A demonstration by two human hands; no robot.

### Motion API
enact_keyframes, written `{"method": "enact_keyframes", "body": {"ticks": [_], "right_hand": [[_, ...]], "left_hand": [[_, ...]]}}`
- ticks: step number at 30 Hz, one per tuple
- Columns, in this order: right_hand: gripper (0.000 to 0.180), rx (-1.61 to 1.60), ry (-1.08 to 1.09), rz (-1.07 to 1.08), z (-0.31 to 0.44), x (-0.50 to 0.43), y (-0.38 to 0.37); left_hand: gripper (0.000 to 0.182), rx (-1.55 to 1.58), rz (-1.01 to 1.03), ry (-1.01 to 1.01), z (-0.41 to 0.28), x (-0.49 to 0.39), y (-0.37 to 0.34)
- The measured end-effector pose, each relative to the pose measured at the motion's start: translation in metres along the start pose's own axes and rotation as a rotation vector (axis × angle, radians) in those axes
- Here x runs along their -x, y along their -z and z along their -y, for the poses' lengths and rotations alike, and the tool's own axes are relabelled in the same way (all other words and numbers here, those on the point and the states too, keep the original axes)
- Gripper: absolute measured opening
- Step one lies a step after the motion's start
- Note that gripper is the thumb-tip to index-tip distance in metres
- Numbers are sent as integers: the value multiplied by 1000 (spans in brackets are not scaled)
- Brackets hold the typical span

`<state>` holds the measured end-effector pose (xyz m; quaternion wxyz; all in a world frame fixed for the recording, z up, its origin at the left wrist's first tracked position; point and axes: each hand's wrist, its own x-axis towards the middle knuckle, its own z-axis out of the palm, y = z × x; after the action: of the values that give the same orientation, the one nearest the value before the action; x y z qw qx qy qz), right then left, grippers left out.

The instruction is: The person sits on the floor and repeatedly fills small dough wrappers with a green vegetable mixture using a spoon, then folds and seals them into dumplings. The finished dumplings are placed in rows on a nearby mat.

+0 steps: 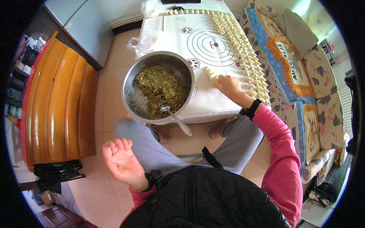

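My right hand (229, 87) is at the near end of a short row of overlapping pale dough wrappers (211, 74), its fingertips touching them; whether it grips one is hidden. My left hand (122, 162) is raised over my left thigh, palm up with fingers partly curled, and holds nothing. Between my hands and farther forward stands a steel bowl (192, 85) of chopped green and brown filling (162, 85). A metal spoon (179, 123) rests in it, its handle over the near rim. Rows of folded dumplings (242, 51) line the table's right and far edges.
A white mat (174, 31) with printed circles and paw marks covers the table. Clear plastic bags (145, 42) lie at its left side. A patterned sofa (325, 85) stands to the right, an orange wooden piece of furniture (60, 105) to the left.
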<state>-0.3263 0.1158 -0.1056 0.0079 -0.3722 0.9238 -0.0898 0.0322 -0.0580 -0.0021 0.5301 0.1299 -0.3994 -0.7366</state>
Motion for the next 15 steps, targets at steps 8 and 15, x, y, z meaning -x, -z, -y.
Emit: {"method": "enact_keyframes", "body": {"ticks": [8, 15], "right_hand": [[24, -230, -4, -154, -25, -5, 0], [15, -1676, -90, -111, 8, 57, 99]], "left_hand": [[27, 55, 14, -10, -15, 15, -3], [43, 38, 184, 274, 20, 29, -42]]}}
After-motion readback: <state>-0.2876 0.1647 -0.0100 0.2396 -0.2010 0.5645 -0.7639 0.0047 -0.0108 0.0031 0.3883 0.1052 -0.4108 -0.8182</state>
